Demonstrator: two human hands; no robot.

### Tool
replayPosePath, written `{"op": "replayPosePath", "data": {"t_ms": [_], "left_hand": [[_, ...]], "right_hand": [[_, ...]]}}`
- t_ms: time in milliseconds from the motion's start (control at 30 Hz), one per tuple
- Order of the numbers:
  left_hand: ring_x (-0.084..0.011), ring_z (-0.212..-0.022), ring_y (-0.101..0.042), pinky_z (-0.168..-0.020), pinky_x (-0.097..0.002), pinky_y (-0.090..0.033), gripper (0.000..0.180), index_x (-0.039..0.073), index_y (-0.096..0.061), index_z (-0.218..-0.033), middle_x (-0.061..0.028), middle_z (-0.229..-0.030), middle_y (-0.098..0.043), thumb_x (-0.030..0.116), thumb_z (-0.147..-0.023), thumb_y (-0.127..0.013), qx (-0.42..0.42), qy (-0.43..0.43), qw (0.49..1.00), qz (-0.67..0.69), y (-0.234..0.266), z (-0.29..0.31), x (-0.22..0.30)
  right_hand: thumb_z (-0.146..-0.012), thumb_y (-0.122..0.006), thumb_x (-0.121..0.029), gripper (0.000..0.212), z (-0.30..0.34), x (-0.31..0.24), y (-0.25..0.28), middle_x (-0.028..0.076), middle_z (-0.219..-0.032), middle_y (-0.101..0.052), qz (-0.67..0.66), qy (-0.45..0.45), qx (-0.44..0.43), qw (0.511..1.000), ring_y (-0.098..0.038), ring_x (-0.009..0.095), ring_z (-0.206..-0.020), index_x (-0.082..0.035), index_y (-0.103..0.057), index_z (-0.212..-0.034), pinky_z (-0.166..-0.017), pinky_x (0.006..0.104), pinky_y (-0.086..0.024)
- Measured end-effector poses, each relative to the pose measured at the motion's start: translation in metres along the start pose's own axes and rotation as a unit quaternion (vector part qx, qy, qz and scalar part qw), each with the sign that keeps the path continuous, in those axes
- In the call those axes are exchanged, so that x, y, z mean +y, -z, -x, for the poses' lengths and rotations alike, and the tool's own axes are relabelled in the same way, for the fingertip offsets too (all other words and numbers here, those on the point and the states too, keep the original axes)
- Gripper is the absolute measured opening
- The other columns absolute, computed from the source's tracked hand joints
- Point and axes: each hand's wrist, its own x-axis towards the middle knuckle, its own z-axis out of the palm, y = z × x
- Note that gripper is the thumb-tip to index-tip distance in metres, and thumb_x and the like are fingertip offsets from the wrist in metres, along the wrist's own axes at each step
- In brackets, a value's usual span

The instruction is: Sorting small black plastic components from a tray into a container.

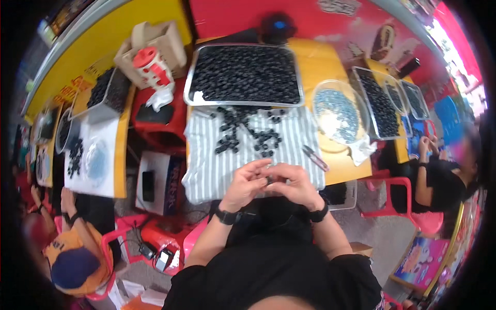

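My left hand (245, 182) and my right hand (295, 184) meet over the near edge of a grey-and-white striped cloth (206, 175). Their fingertips are pinched together around a small dark piece, mostly hidden by the fingers. Beyond them, small black round pieces (227, 142) lie scattered in loose clusters on the cloth. A metal tray (243, 104) full of similar black pieces stands at the cloth's far edge. Right of my hands lies a pair of snips or pliers (315, 158). A clear round tub (316, 103) holds many small silvery-blue bits, with a crumpled tissue (363, 151) near it.
Clear bins (407, 135) of black pieces stand at right, beside a seated person (439, 178). At left, a red stool (170, 126) bears a tumbler and bag; a phone (148, 186) lies on a box. Another person (80, 253) sits at the left table.
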Motion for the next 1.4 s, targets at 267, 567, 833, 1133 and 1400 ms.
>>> {"op": "replayPosePath", "data": {"t_ms": [267,567,833,1133,1400], "left_hand": [[-0.0142,-0.091,-0.062,-0.077,-0.0256,-0.052,0.049,-0.001,-0.049,-0.132,-0.0086,-0.106,-0.062,-0.003,-0.085,-0.063,-0.020,0.039,0.999,-0.004,0.008,0.000,-0.002],[-0.0249,-0.095,-0.063,-0.081,-0.0315,-0.052,0.041,-0.004,-0.049,-0.130,-0.0177,-0.114,-0.060,0.005,-0.091,-0.057,-0.057,0.041,0.997,-0.001,-0.002,-0.003,0.002],[-0.0251,-0.093,-0.064,-0.081,-0.0325,-0.052,0.035,-0.004,-0.052,-0.127,-0.0183,-0.115,-0.061,0.003,-0.093,-0.053,-0.063,0.024,0.998,-0.014,0.007,-0.004,-0.003],[-0.0221,-0.084,-0.063,-0.075,-0.0307,-0.051,0.017,-0.004,-0.059,-0.104,-0.0142,-0.102,-0.062,0.008,-0.094,-0.055,-0.019,0.019,0.999,0.019,0.007,-0.002,-0.005],[-0.0181,-0.083,-0.063,-0.072,-0.0277,-0.049,0.016,-0.002,-0.060,-0.103,-0.0099,-0.096,-0.064,0.010,-0.094,-0.057,-0.030,0.015,0.999,0.023,0.010,-0.003,-0.003]], "right_hand": [[-0.074,-0.069,-0.002,0.023,0.001,0.022,-0.001,0.015,-0.087,-0.063,0.096,0.181,-0.002,0.979,-0.062,0.036,-0.080,-0.002,-0.062,-0.095,-0.066,0.0392,-0.050],[-0.075,-0.069,-0.005,0.017,0.021,0.020,0.042,0.014,-0.079,-0.060,0.146,0.146,0.057,0.977,-0.060,0.033,-0.074,-0.002,-0.061,-0.091,-0.066,0.0376,-0.047],[-0.074,-0.072,-0.004,0.027,0.040,-0.003,0.243,0.009,-0.077,-0.061,0.292,0.057,0.451,0.841,-0.059,0.015,-0.071,0.002,-0.063,-0.099,-0.062,0.0285,-0.046],[-0.076,-0.067,0.000,0.021,0.014,0.030,0.116,0.009,-0.084,-0.058,0.206,0.047,0.195,0.958,-0.058,0.020,-0.073,-0.001,-0.064,-0.097,-0.065,0.0304,-0.047],[-0.073,-0.061,-0.004,0.012,-0.046,0.031,0.031,0.013,-0.078,-0.057,0.411,0.094,0.068,0.904,-0.060,0.035,-0.076,-0.006,-0.063,-0.085,-0.065,0.0452,-0.048]]}}
